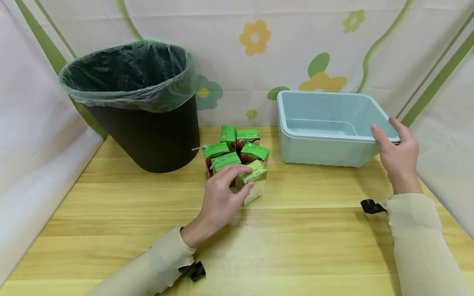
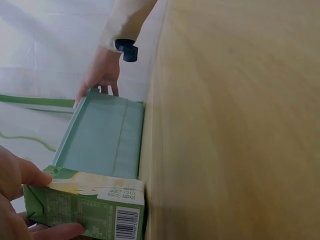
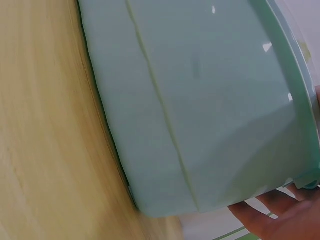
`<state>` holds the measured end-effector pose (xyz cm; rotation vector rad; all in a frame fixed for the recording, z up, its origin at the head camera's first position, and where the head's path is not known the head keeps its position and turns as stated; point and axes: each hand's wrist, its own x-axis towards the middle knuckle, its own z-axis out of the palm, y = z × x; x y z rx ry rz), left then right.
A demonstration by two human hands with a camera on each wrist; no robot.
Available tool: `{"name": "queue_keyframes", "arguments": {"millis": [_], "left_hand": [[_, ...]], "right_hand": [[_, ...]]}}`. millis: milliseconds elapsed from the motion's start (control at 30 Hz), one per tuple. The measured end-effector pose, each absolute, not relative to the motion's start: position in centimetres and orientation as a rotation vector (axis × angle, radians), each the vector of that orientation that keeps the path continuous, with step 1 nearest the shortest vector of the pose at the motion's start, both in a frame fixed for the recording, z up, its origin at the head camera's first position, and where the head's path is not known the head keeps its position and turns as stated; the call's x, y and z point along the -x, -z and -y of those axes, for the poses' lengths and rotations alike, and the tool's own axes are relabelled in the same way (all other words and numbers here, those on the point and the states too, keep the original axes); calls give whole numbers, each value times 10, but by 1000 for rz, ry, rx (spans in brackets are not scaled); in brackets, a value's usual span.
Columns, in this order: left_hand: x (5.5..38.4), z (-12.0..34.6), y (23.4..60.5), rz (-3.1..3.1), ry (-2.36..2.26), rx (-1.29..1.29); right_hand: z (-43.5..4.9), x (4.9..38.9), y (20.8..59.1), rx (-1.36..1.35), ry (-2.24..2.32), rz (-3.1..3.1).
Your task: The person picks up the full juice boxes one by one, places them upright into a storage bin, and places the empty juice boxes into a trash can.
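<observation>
Pale fabric [image 1: 229, 61] hangs across the back of the frame, printed with five flowers, two orange, two small green and one teal [image 1: 214, 98], above a wood-grain tabletop [image 1: 314, 246].

Six drink cartons can be counted at the centre of the head view, standing close together. Five have bright green tops and dark red on their sides, among them the front-left red carton [image 1: 225, 159]; the sixth, a light-green carton [image 1: 256, 187], stands at the front right of the group. Two thin white straws [image 1: 195, 149] show at the group's left edge. The left wrist view gives the light-green carton's printing: one barcode [image 2: 127, 223] with digits beneath it, small lines of text on the green side, and larger characters on the pale panel, all too blurred to read surely. Print on the other tops is too small to make out.

Thumb and fingers of the left hand [image 1: 225, 193] pinch the light-green carton. At the right of the frame, the right hand [image 1: 401, 160] grips the near right corner of one light-blue tub [image 1: 318, 152], thumb over the rim and fingers outside. One black bin [image 1: 152, 135] with a translucent green liner [image 1: 159, 96] stands at upper left.
</observation>
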<state>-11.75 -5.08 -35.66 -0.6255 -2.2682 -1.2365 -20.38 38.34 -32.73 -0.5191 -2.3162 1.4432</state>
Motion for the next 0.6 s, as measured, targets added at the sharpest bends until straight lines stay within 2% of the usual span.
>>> {"name": "queue_keyframes", "arguments": {"millis": [267, 600], "left_hand": [[116, 52, 342, 2140, 1331, 640], [124, 46, 307, 2124, 1429, 570]], "right_hand": [[-373, 210, 325, 466, -1496, 2345], [-376, 201, 325, 482, -1472, 2344]]}}
